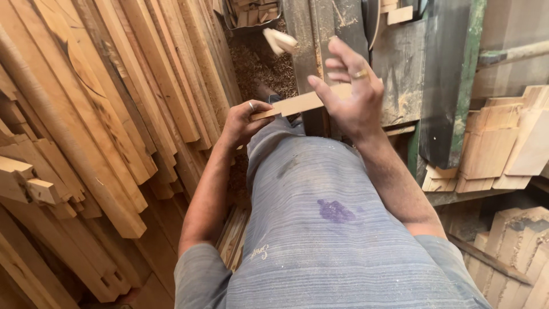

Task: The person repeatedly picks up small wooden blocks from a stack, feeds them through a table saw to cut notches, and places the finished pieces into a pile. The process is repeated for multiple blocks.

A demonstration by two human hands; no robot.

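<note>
There's the wooden strip (303, 103), a pale, flat, narrow length of planed timber, held level and slanting slightly upward to the right, in front of the person's waist. Its left end sits pinched in the left hand (245, 121); its right end runs behind the open right hand (349, 94), fingers spread. A small pale offcut (279, 41) shows above, blurred.

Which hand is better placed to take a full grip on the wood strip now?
Probably the left hand. Its fingers already close around one end of the wood strip. The right hand is open with spread fingers at the other end, so it seems only to touch the strip.
</note>
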